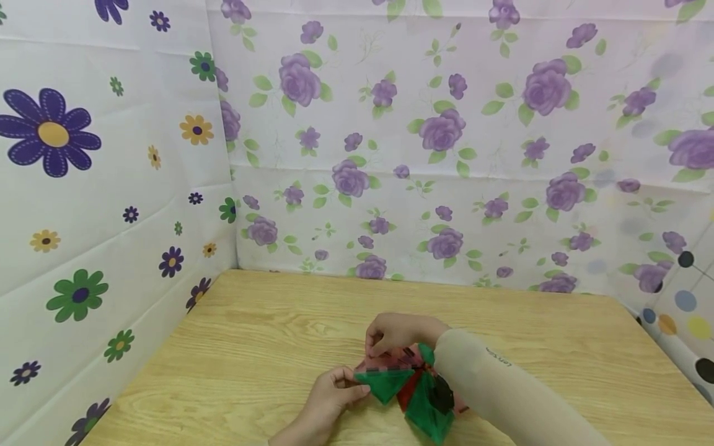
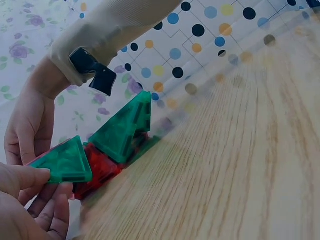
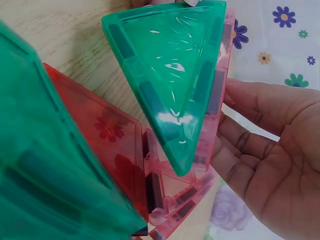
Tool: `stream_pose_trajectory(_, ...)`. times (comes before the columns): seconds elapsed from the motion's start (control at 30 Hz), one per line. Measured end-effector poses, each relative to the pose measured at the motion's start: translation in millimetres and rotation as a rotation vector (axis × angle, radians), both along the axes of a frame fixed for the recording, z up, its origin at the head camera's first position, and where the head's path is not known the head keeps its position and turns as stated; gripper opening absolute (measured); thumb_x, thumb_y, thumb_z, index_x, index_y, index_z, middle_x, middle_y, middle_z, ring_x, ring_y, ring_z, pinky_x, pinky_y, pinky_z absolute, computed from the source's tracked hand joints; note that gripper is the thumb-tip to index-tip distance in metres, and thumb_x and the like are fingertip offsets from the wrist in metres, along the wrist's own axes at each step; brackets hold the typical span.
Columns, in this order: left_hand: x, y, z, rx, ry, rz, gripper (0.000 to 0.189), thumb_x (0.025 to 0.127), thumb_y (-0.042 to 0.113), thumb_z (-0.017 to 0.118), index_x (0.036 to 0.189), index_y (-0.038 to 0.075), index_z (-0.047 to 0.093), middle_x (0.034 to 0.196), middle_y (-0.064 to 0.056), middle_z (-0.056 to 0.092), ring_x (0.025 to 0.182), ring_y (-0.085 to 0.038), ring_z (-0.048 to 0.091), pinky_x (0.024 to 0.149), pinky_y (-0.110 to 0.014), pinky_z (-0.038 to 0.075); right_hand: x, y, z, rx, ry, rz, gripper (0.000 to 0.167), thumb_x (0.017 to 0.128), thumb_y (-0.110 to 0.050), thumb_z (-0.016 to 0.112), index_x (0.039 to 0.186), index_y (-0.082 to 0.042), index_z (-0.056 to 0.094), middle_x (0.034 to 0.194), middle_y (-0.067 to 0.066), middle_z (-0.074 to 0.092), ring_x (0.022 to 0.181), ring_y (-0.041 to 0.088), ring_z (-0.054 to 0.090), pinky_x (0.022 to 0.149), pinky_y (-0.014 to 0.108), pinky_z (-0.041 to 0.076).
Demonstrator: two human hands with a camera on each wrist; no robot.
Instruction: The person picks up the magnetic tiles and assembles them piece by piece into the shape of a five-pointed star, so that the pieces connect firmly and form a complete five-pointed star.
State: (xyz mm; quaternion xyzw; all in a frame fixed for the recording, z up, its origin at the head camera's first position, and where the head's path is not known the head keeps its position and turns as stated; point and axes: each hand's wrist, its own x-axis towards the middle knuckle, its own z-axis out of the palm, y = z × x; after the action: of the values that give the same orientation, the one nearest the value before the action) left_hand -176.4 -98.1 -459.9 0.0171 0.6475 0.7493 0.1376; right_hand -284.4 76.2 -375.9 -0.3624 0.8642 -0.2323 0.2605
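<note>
On the wooden table stands a joined cluster of see-through magnetic tiles in green, red and pink. My left hand (image 1: pixel 326 399) pinches the outer corner of a green triangular tile (image 1: pixel 383 385), thumb on its face. From behind, my right hand (image 1: pixel 398 331) reaches over and grips the edge of a pink tile (image 1: pixel 390 359) that backs the green triangle. In the right wrist view its thumb and fingers (image 3: pixel 245 155) are at that pink edge. A red tile (image 2: pixel 100 170) links this part to another green tile section (image 2: pixel 122 130), partly hidden by my right sleeve in the head view.
The wooden table (image 1: pixel 251 334) spreads around the tiles. Flowered cloth (image 1: pixel 390 124) hangs behind it, with daisy-print cloth (image 1: pixel 111 217) on the left and dotted cloth (image 1: pixel 680 303) on the right. A dark strap piece (image 2: pixel 92 70) sits on my right wrist.
</note>
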Motion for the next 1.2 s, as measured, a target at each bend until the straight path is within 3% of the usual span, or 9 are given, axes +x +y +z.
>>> stream_pose_trajectory(0.63,5.3,14.2,-4.3,0.064,-0.011,-0.004,0.015,0.084,-0.005,0.066,0.08,0.007,0.057,0.071,0.005,0.064,0.068,-0.008,0.065,0.065,-0.021,0.055,8.3,1,0.7,0.095,0.079,0.004,0.014,0.091,-0.009,0.063,0.079,-0.014,0.067,0.068,-0.008,0.055,0.061,0.005,0.046,0.059,0.018,0.039)
stream_pose_trajectory(1.2,3.6,16.0,-5.0,-0.05,-0.036,-0.051,0.012,0.085,0.003,0.069,0.08,0.007,0.058,0.075,-0.001,0.071,0.06,-0.008,0.062,0.056,-0.019,0.052,13.8,0,-3.1,0.107,0.097,0.001,0.015,0.089,-0.013,0.066,0.076,-0.018,0.069,0.071,-0.01,0.063,0.065,0.002,0.052,0.065,0.018,0.046)
